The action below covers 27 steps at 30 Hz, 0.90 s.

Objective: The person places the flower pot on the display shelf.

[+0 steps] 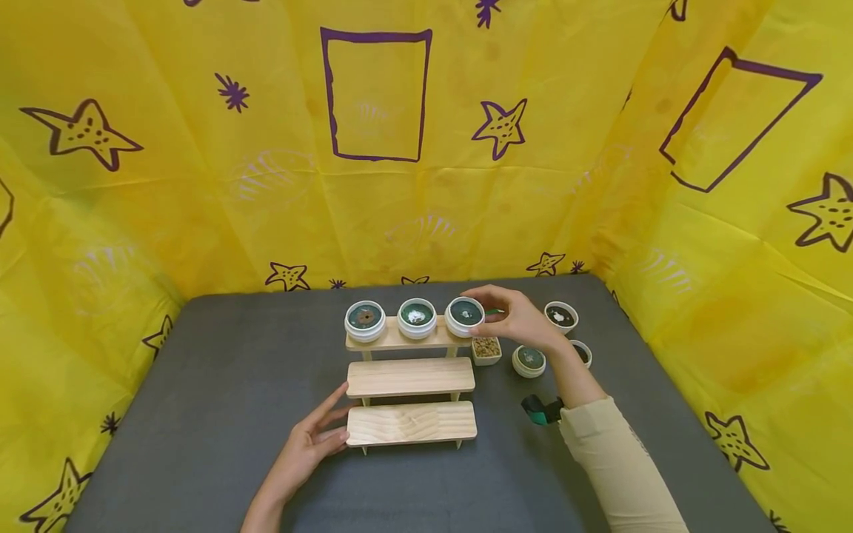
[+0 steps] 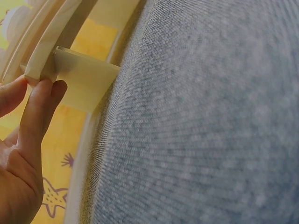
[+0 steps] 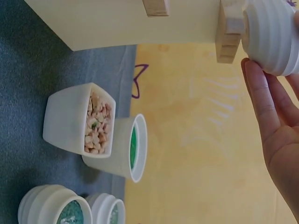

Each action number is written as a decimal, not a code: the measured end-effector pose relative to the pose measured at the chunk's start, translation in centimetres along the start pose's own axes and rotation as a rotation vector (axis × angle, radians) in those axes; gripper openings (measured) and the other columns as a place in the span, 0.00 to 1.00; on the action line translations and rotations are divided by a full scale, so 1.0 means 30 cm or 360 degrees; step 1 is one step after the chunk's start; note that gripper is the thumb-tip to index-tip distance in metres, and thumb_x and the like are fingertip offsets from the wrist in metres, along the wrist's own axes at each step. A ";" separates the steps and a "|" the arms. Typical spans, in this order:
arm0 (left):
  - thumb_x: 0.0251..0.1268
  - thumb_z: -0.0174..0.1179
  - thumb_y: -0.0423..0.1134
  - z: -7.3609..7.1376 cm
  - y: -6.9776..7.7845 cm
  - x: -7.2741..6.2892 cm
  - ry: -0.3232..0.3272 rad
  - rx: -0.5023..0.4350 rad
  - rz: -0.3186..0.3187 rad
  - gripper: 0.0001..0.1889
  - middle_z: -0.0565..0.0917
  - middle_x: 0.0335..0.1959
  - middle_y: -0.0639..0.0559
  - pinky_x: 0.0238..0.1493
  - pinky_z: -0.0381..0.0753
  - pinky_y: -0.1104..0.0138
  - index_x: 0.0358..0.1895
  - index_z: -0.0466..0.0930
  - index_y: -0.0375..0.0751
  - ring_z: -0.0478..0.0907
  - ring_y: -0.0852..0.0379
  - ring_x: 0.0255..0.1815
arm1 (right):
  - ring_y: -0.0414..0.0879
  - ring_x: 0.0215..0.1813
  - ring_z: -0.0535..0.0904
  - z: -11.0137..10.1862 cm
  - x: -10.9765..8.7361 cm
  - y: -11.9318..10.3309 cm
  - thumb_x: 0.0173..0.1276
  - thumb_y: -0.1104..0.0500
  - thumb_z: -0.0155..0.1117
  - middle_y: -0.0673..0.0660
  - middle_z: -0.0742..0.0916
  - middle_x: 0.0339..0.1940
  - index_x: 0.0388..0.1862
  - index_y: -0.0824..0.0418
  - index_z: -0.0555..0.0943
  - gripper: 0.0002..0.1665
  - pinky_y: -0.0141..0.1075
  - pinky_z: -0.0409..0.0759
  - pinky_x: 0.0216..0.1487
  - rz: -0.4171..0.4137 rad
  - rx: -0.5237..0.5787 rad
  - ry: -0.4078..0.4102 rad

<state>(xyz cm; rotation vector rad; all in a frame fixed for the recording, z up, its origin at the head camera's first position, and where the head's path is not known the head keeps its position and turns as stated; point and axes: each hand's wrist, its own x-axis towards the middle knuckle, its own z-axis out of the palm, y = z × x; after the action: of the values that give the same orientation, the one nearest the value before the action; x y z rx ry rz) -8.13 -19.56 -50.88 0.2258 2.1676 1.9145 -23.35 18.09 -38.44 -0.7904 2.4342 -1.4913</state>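
Note:
A three-tier wooden stand [image 1: 411, 377] stands on the grey cloth. My left hand [image 1: 303, 451] pinches the left end of its lowest shelf [image 2: 44, 49], thumb on one face and fingers on the other. At the right end of the top shelf, my right hand [image 1: 520, 318] grips a small white round pot [image 3: 268, 39] with a dark green filling, thumb and fingers around its side. The pot's base is right at the shelf top. Two similar white pots, one at the left end [image 1: 365, 321] and one in the middle [image 1: 417, 318], stand on the same shelf.
Right of the stand are a square white pot of tan pebbles [image 3: 70, 119], a white cup with green inside [image 3: 117, 144], a round green-filled pot [image 1: 529, 361] and two more white pots [image 1: 561, 317]. A dark green strap [image 1: 541, 409] lies nearer. Yellow patterned cloth [image 1: 373, 222] walls the table.

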 end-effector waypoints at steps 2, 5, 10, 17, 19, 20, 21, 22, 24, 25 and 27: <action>0.69 0.60 0.36 -0.001 -0.001 0.001 0.0001 0.0002 0.0000 0.40 0.64 0.70 0.21 0.45 0.85 0.69 0.80 0.50 0.48 0.82 0.70 0.52 | 0.52 0.58 0.79 0.004 0.005 0.002 0.56 0.57 0.78 0.55 0.84 0.59 0.63 0.49 0.78 0.34 0.44 0.81 0.61 -0.0003 0.0011 -0.0008; 0.69 0.60 0.36 -0.002 -0.001 0.002 0.0002 0.0006 0.0002 0.40 0.64 0.70 0.21 0.45 0.85 0.69 0.80 0.50 0.48 0.82 0.69 0.52 | 0.52 0.59 0.79 0.010 0.009 0.005 0.56 0.57 0.78 0.55 0.84 0.58 0.63 0.49 0.78 0.34 0.43 0.81 0.61 -0.0005 0.0022 -0.0020; 0.69 0.61 0.37 -0.001 -0.002 0.002 -0.0002 0.0006 0.0003 0.40 0.65 0.70 0.22 0.46 0.85 0.69 0.80 0.50 0.48 0.82 0.69 0.52 | 0.58 0.60 0.79 0.020 0.011 0.007 0.56 0.56 0.77 0.56 0.85 0.57 0.64 0.49 0.78 0.34 0.44 0.81 0.61 0.0000 0.0039 -0.0038; 0.69 0.60 0.36 0.000 -0.001 0.002 -0.0006 0.0000 0.0006 0.40 0.65 0.70 0.22 0.46 0.85 0.69 0.80 0.50 0.47 0.82 0.70 0.52 | 0.56 0.58 0.80 0.028 0.007 0.011 0.57 0.58 0.77 0.57 0.85 0.57 0.64 0.51 0.77 0.34 0.43 0.82 0.60 0.0012 0.0045 -0.0012; 0.69 0.60 0.36 0.000 -0.001 0.003 -0.0006 0.0001 0.0009 0.40 0.64 0.70 0.21 0.45 0.85 0.69 0.80 0.50 0.47 0.82 0.70 0.52 | 0.54 0.57 0.81 0.031 0.006 0.011 0.57 0.58 0.76 0.58 0.85 0.58 0.64 0.51 0.77 0.34 0.41 0.82 0.59 0.0014 0.0042 -0.0002; 0.69 0.60 0.36 0.001 -0.001 0.003 -0.0005 0.0000 0.0010 0.40 0.64 0.70 0.22 0.45 0.85 0.69 0.80 0.50 0.48 0.82 0.71 0.52 | 0.53 0.56 0.81 0.033 0.005 0.011 0.57 0.58 0.76 0.58 0.85 0.58 0.65 0.52 0.77 0.34 0.40 0.82 0.59 0.0015 0.0044 0.0002; 0.69 0.60 0.36 0.001 -0.001 0.003 -0.0006 0.0001 0.0011 0.40 0.64 0.70 0.21 0.45 0.85 0.69 0.80 0.50 0.48 0.82 0.71 0.52 | 0.53 0.56 0.82 0.034 0.005 0.012 0.58 0.59 0.76 0.58 0.85 0.57 0.65 0.52 0.77 0.34 0.39 0.82 0.59 0.0015 0.0047 0.0007; 0.69 0.60 0.36 0.001 -0.001 0.004 -0.0006 -0.0001 0.0011 0.40 0.64 0.70 0.21 0.45 0.85 0.69 0.80 0.50 0.48 0.82 0.71 0.52 | 0.53 0.55 0.82 0.035 0.005 0.012 0.58 0.59 0.76 0.58 0.85 0.57 0.65 0.52 0.77 0.34 0.38 0.82 0.58 0.0015 0.0051 0.0011; 0.69 0.60 0.36 0.001 -0.002 0.004 -0.0006 -0.0003 0.0013 0.40 0.64 0.70 0.21 0.45 0.85 0.69 0.80 0.50 0.48 0.82 0.71 0.51 | 0.55 0.55 0.82 0.037 0.006 0.014 0.58 0.60 0.76 0.59 0.85 0.57 0.65 0.53 0.77 0.34 0.36 0.82 0.58 0.0009 0.0057 0.0018; 0.69 0.60 0.36 0.001 -0.003 0.004 -0.0006 -0.0005 0.0014 0.40 0.64 0.70 0.21 0.45 0.85 0.69 0.80 0.50 0.47 0.82 0.71 0.51 | 0.56 0.55 0.81 0.038 0.007 0.014 0.58 0.60 0.76 0.59 0.85 0.57 0.65 0.53 0.77 0.34 0.36 0.82 0.57 0.0004 0.0061 0.0019; 0.69 0.60 0.36 0.002 -0.004 0.005 -0.0006 -0.0008 0.0014 0.40 0.64 0.70 0.21 0.45 0.85 0.70 0.80 0.50 0.47 0.82 0.71 0.51 | 0.57 0.55 0.81 0.040 0.008 0.014 0.58 0.60 0.76 0.60 0.85 0.56 0.65 0.53 0.77 0.34 0.37 0.82 0.57 -0.0002 0.0062 0.0021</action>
<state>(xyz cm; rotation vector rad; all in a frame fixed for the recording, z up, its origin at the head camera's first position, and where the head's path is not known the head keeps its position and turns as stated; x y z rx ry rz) -8.25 -19.49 -51.02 0.2377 2.1630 1.9224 -23.20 17.19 -39.34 -0.7772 2.4068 -1.5444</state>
